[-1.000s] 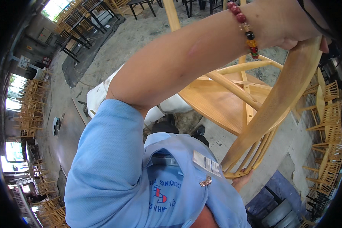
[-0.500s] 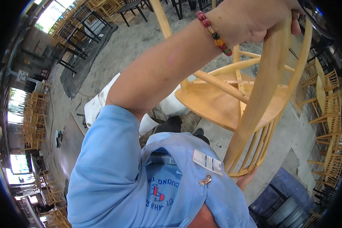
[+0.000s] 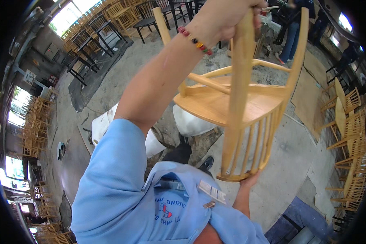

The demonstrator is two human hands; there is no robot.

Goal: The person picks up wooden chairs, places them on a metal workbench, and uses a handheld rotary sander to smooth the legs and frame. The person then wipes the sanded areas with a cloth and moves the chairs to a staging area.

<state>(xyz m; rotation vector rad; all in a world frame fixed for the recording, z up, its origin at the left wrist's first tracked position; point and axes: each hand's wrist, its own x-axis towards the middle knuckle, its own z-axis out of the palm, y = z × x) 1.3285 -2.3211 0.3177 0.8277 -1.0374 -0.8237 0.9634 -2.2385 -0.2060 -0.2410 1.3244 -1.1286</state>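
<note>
A light wooden chair point(image 3: 256, 101) with a spindle back hangs tilted in front of me, its legs pointing up and away. High up, my left hand point(image 3: 227, 18) is closed round the end of one chair leg; a beaded bracelet circles that wrist. Lower down, my right hand point(image 3: 251, 179) grips the top rail point(image 3: 232, 177) of the chair's back, with some fingers hidden behind the wood. The seat and the cross bars between the legs show past my left forearm.
White covered shapes point(image 3: 193, 120) sit on the concrete floor just beyond my feet. Rows of wooden chairs point(image 3: 351, 142) line the right side, with more stacked at left point(image 3: 34, 122). Black chairs point(image 3: 87, 49) stand at the back. Another person point(image 3: 290, 36) stands far right, and blue sheeting point(image 3: 297, 219) lies near.
The chair has shifted left in view and turned a little, with both hands still holding it. My left hand has moved left. People at the far right have come into view.
</note>
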